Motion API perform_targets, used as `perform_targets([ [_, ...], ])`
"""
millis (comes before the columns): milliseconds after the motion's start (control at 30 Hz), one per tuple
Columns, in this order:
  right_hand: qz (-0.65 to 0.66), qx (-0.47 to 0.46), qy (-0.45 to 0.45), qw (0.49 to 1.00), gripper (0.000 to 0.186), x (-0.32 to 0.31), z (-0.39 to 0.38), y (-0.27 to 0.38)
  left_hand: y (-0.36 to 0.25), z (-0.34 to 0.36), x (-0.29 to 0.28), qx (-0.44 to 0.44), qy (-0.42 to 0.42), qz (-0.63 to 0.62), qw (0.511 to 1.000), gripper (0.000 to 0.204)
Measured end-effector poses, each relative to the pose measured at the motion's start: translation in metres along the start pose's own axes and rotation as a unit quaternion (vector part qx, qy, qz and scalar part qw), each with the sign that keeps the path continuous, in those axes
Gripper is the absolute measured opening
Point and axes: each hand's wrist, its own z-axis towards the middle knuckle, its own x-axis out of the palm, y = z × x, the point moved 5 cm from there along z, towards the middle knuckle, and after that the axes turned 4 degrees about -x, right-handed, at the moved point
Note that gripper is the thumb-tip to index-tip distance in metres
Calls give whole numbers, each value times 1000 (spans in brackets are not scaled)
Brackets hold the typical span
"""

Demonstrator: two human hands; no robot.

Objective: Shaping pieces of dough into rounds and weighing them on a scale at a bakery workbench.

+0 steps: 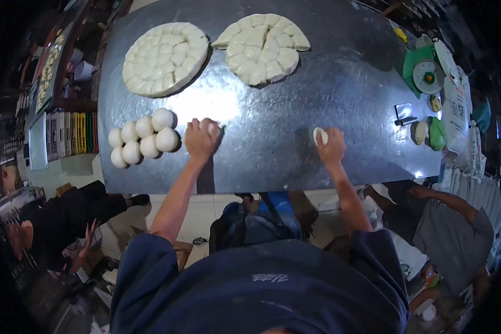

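Toward the left of the worktop, see 8 dough balls in 2 rows, with 1 scored round slab of dough beyond. Next, find the left hand with fingers curled over 1 dough piece; cannot tell whether spread or pressed together. Farther right, see 1 ragged-edged slab; then find the right hand with fingers wrapped round 1 dough lump, partly showing. At far right, note 1 green scale. Could leave dough lopsided through uneven palm pressure, or dent the nearest balls by drifting too far left.
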Motion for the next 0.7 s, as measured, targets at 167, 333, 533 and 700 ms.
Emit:
perform_targets([
  [167,-23,197,-136,971,31,1,1,-5,9,22,3,-90,-81,-73,990,37],
  [333,123,54,-136,982,31,-23,-66,67,-18,-77,-11,110,-166,-159,967,31],
  [533,92,-27,-40,995,32,-46,-83,45,12,-59,-17,66,-184,-251,948,46],
  [700,26,124,-83,988,33,-50,-65,-54,72,-26,6,-160,3,-140,977,45],
])
